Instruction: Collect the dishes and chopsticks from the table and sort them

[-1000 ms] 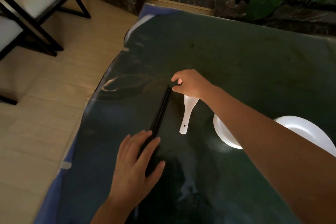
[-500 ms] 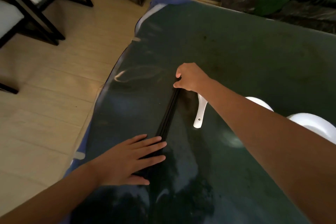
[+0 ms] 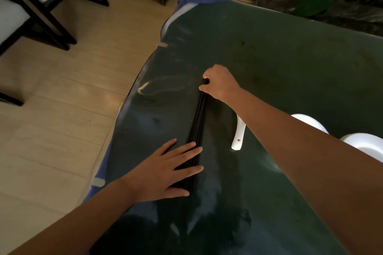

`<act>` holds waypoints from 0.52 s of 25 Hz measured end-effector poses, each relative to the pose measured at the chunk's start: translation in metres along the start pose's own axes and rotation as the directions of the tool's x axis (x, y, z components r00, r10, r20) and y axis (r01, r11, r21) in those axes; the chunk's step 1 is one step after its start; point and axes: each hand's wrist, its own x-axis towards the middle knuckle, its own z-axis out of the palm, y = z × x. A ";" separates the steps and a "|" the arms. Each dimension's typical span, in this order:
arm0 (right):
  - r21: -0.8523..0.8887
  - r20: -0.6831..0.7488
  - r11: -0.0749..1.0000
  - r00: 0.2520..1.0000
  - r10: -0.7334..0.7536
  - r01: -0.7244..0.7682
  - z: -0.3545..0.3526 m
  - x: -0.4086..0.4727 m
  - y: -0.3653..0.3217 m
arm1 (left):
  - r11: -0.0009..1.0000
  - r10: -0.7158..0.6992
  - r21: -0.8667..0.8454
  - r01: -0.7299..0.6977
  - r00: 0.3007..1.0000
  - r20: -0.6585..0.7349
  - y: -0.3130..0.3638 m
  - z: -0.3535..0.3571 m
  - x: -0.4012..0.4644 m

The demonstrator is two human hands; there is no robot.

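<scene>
Head view. A bundle of black chopsticks [image 3: 198, 130] lies lengthwise on the dark, glossy bench [image 3: 290, 68], not far from its left edge. Our left hand [image 3: 165, 172] lies flat over the near end of the bundle, fingers straight and spread, pressing it down rather than gripping it. Our right hand [image 3: 217, 83] is curled at the far end, thumb and fingers closed round the tips; we cannot tell how many sticks that grip takes in.

A white spoon [image 3: 238, 134] lies just right of the chopsticks, its bowl hidden under our right forearm. Two white dishes [image 3: 364, 143] sit further right, partly hidden by the same arm. None of these is collected yet.

Risks, as we judge them:

1. The sticks are thin, smooth and loosely gathered. If the right hand lifts while holding only some of them, the others may roll or fan out across the slick surface.
2. The bundle lies near the left edge, so a stray stick pushed leftward could drop to the floor [image 3: 62, 109].
3. The flat left hand only traps the sticks by pressure. Releasing it before the right hand has a firm hold would leave the near ends free to splay.
4. The right forearm crosses directly above the spoon and beside the dishes, so a low sweep back could knock them.
</scene>
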 end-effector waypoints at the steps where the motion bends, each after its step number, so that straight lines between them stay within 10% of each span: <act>1: 0.000 -0.013 1.000 1.000 -0.006 0.006 0.001 0.000 0.001 | 1.000 -0.001 0.010 0.001 1.000 0.008 -0.001 0.000 0.000; 13: -0.095 -0.041 0.994 0.997 -0.062 0.058 -0.003 -0.011 0.004 | 0.997 0.004 0.072 -0.006 0.999 0.038 -0.011 -0.008 0.011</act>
